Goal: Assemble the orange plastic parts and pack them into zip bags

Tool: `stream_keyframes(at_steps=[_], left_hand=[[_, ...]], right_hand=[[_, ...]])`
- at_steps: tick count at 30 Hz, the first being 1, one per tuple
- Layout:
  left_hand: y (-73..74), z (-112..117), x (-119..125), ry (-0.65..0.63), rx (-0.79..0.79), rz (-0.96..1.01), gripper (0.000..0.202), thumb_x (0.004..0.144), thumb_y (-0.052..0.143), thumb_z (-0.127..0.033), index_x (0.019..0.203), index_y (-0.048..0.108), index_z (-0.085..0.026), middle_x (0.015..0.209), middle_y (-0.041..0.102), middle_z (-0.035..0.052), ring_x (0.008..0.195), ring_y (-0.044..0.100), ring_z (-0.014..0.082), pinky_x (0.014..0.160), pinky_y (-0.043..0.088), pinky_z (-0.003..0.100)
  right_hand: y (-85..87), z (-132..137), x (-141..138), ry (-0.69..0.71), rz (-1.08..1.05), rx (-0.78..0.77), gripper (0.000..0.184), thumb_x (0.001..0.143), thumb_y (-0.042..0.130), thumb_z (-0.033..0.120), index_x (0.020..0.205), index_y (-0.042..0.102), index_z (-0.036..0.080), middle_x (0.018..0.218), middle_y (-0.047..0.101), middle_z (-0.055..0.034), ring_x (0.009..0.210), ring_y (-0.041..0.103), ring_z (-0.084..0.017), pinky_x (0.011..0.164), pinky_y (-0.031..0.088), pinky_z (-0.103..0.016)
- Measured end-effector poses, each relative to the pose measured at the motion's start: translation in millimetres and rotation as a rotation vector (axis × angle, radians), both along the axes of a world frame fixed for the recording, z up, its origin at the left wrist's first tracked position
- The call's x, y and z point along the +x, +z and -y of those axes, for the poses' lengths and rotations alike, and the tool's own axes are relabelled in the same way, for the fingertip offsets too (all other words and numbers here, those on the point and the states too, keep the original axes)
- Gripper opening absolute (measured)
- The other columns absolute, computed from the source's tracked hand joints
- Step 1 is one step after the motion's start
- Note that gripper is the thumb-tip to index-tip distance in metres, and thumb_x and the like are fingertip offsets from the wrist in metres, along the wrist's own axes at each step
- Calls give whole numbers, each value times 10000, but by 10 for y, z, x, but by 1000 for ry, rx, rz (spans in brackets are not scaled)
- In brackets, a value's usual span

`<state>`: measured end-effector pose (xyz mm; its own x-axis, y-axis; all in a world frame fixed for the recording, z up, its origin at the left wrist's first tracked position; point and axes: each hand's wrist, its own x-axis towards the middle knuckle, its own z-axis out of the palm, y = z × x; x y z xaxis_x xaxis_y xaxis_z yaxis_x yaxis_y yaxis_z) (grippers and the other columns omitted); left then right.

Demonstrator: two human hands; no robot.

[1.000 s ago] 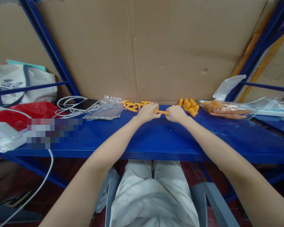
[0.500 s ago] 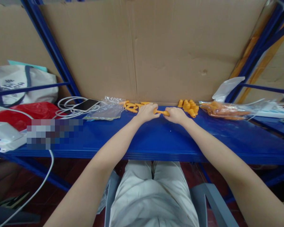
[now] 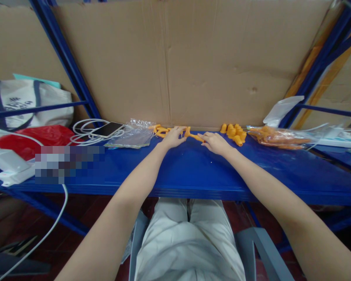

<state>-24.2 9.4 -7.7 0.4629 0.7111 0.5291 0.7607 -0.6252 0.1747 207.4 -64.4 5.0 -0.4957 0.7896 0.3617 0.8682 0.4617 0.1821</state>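
My left hand [image 3: 173,137] lies on the blue shelf [image 3: 193,171] with its fingers stretched toward a small pile of long orange plastic pieces [image 3: 163,131] by the cardboard wall. It holds nothing that I can see. My right hand [image 3: 215,143] is beside it, fingers pinched on one end of an orange piece [image 3: 194,136] that lies between the two hands. A cluster of short orange caps [image 3: 234,132] stands just right of my right hand.
A clear bag of orange parts [image 3: 276,136] lies at the right. A phone [image 3: 108,128] on white cables and a crumpled clear bag [image 3: 133,134] lie at the left, beyond them a red bag [image 3: 32,138] and a white tote [image 3: 23,103]. Cardboard [image 3: 193,62] backs the shelf.
Both hands were closed on the orange piece, one at each end. Now my left hand has opened and stretched toward the left pile, and my right hand still has the piece.
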Motion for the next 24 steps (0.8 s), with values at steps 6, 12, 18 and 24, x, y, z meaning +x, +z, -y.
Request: stream_keyframes(at_steps=[6,12,18,24], left_hand=[[-38,-38,-157,356,-128,-55,550,900,496,-275,1443,478,-189,1561,406,152,1445,372,306,1166,332,467],[-60,-48,-186,433,-319,-204,519,931,430,-309,1438,500,-224,1558,424,150,1458,353,330,1134,351,528],[-29,-36,-168,431,-251,-162,352,905,486,-289,1175,693,-201,1242,694,135,1165,639,277,957,506,346],[33,8,-169,539,-198,-46,314,882,490,-211,1094,720,-188,1169,722,144,1123,660,299,909,520,375]], right_hand=[[-101,-133,188,-277,-236,-86,460,943,588,263,1385,594,135,1247,687,-167,1132,671,-273,953,499,-339],[-199,-277,284,-356,-470,-98,403,904,626,258,1267,679,89,1274,685,-171,1204,641,-275,1021,475,-332],[-200,-330,307,-433,-587,-93,393,875,650,258,1222,689,79,1220,705,-191,1156,662,-301,1003,493,-380],[-291,-449,396,-424,-945,-164,425,825,685,252,1201,668,54,1053,747,-163,988,714,-254,878,561,-352]])
